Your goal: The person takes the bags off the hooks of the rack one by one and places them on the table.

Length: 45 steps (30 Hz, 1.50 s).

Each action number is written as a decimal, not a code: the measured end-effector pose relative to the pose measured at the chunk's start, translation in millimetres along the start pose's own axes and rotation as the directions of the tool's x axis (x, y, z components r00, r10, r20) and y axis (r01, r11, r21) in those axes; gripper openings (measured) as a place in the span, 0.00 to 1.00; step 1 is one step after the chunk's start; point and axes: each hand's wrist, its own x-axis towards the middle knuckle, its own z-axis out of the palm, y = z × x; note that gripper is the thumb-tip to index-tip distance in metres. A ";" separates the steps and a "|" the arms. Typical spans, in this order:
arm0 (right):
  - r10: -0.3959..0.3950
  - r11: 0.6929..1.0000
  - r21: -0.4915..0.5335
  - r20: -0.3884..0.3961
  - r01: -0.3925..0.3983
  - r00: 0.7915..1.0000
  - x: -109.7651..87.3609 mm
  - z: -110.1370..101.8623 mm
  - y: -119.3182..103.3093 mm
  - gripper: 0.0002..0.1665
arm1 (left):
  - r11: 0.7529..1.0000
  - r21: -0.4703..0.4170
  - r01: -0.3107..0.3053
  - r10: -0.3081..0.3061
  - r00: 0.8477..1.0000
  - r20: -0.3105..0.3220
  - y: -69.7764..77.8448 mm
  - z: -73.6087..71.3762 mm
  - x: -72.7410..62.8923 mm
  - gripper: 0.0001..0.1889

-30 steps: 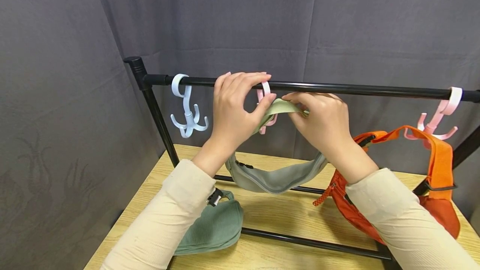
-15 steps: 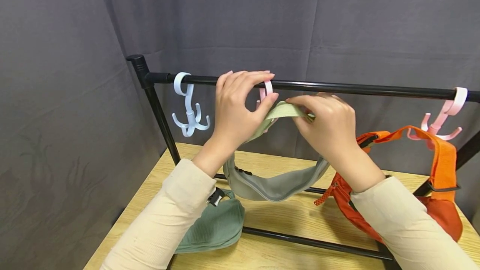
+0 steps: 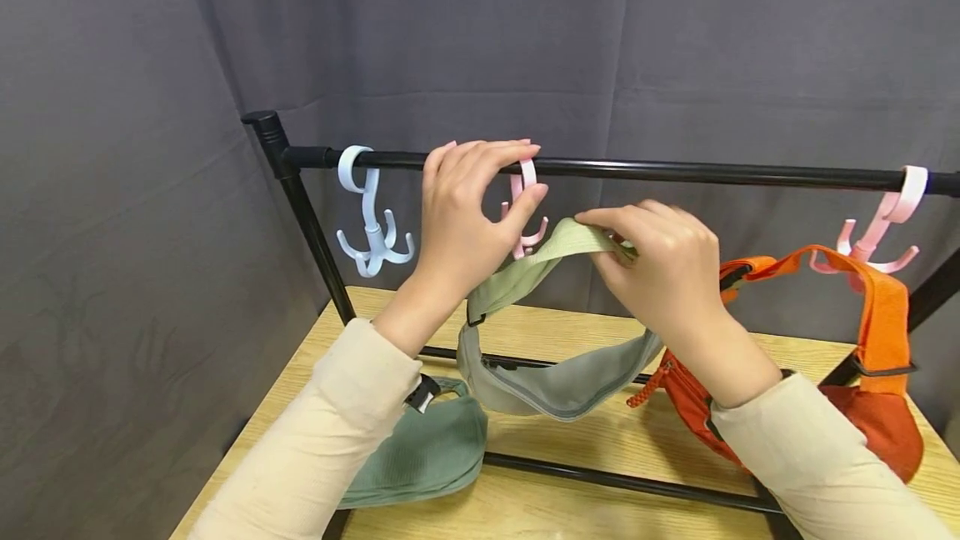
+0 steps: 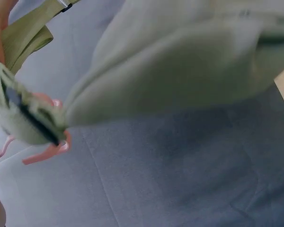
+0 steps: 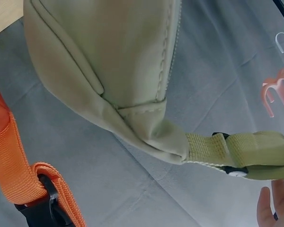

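My right hand point(image 3: 656, 261) pinches the light green strap point(image 3: 525, 269) of a grey-green waist bag point(image 3: 551, 386), which hangs below in a loop. Its zipped body fills the top of the right wrist view. Left of the strap, a pink rotating hook point(image 3: 528, 182) hangs on the black rail point(image 3: 637, 171). My left hand point(image 3: 468, 211) grips that hook at its top loop, fingers over the rail and thumb underneath. The strap's raised bend lies just right of the hook's prongs, level with them in the head view.
A blue hook point(image 3: 373, 232) hangs at the rail's left end. At the right, an orange waist bag point(image 3: 885, 315) hangs from another pink hook point(image 3: 873, 232). Below the left forearm is a teal corduroy bag point(image 3: 427, 448), over the wooden tabletop point(image 3: 555, 515).
My right hand has moved slightly right and down, drawing the strap away from the middle pink hook, and the grey-green bag hangs lower. My left hand stays at the hook.
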 end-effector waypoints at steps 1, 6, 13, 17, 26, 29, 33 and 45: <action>-0.004 1.000 -0.002 0.003 0.004 1.000 -0.9 -0.9 -0.6 0.17 | 1.000 -0.001 0.001 -0.001 1.000 0.001 0.4 -0.3 0.0 0.16; -0.014 1.000 -0.013 0.013 0.014 1.000 -3.9 -6.0 -3.7 0.17 | 1.000 0.003 0.004 -0.004 1.000 0.019 1.5 -2.4 0.9 0.16; -0.032 0.999 -0.034 0.046 0.034 0.998 -8.9 -14.6 -8.7 0.15 | 0.999 0.046 -0.013 0.009 0.996 0.091 1.7 -9.1 1.7 0.17; -0.043 0.998 -0.033 0.049 0.045 0.998 -10.9 -16.7 -10.8 0.15 | 0.997 0.071 -0.022 0.014 0.993 0.117 3.1 -13.2 3.9 0.17; -0.058 0.998 -0.021 0.045 0.059 0.997 -14.7 -17.6 -12.4 0.18 | 0.994 0.087 0.061 -0.080 0.970 0.231 11.0 -22.0 3.9 0.26; -0.052 0.998 -0.035 0.063 0.054 0.997 -15.8 -19.1 -11.0 0.16 | 0.994 0.079 0.081 -0.098 0.966 0.238 13.9 -25.1 2.5 0.27; -0.052 0.998 -0.039 0.060 0.054 0.997 -15.9 -19.9 -9.2 0.14 | 0.997 0.045 0.068 -0.076 0.976 0.205 19.6 -32.3 -0.7 0.27; -0.057 0.997 -0.043 0.052 0.059 0.997 -14.7 -20.0 -7.1 0.15 | 1.000 -0.009 0.015 -0.015 0.998 0.059 38.2 -60.9 -15.4 0.22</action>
